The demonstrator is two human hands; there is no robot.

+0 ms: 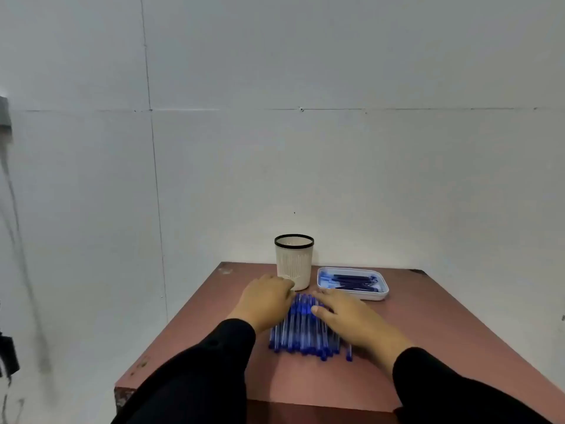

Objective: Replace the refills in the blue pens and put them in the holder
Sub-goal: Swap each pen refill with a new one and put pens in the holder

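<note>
Light, slick blue pens [305,328]; best pinched mid-barrel. Both grips spread flat: left hand [266,301] at nine o'clock, right hand [351,319] at three.

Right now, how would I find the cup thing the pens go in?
Look at the reddish-brown table against the white wall. Near its far edge, just beyond the pile of blue pens, stands the holder. It is the only tall upright thing there: a white slotted cup with a black rim, left of the flat tray.
</note>
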